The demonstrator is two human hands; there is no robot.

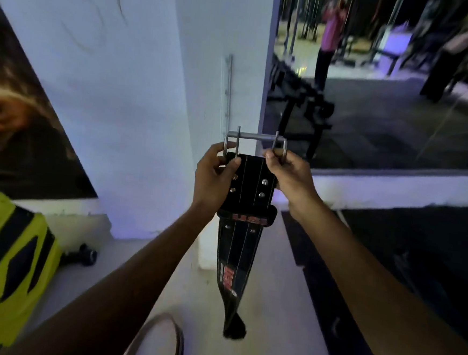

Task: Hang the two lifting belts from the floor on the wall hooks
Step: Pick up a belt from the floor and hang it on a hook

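Left hand [213,173]: fingers pinched on the left side of a steel double-prong buckle [255,142]. Right hand [289,173]: fingers pinched on the buckle's right side. Lifting belt [241,234]: black, stitched, riveted, hanging from the buckle before a white wall [122,84]. Red lettering on the keeper loop, seemingly "USI", blurred; repeated lower down. Metal hook rail [228,93]: on the wall above the buckle.

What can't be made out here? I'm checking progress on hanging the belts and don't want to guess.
Head view only:
- Second belt: not identifiable; a curved strip at the bottom edge is cut off.
- Wall hooks: the rail is blurred, hooks indistinct.
- Black belt: buckle corners hidden under the left hand and right hand.
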